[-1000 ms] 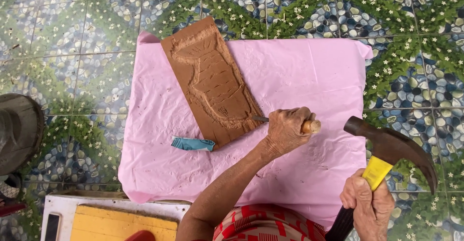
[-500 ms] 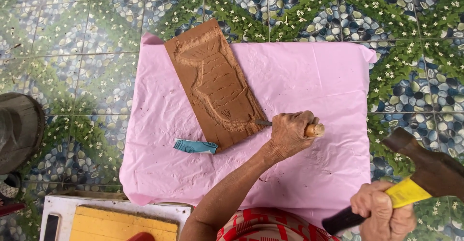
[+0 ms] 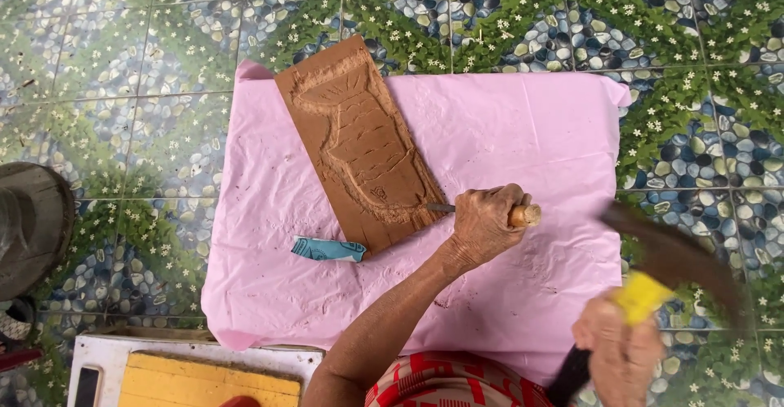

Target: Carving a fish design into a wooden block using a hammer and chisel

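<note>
— Where does the carved wooden board [image 3: 359, 146] lie, measured against the hands?

— It lies slantwise on the pink cloth [image 3: 523, 137], its lower end just beside the left hand [image 3: 483, 226]. That hand is wrapped tight round a chisel [image 3: 490, 211] with a pale wooden handle; the metal tip points at the board's lower right edge and seems to touch it.

— And the right hand?

— The right hand [image 3: 616, 350] is well apart from the board, below and to the right of it, near the cloth's lower right corner. It is closed round the black grip of a hammer [image 3: 653, 284] with a yellow band; both hand and hammer are blurred. The dark head hangs right of the chisel's butt, not touching it.

— Anything else close to the board?

— A small blue-green scrap [image 3: 328, 249] lies just left of its lower end, on the cloth.

— Room at the edges?

— The board's top corner reaches past the cloth's upper edge onto the patterned tile floor [image 3: 122, 72]. Right of the board the cloth spreads wide and bare. A white and yellow box [image 3: 188, 374] sits below the cloth's lower left edge.
</note>
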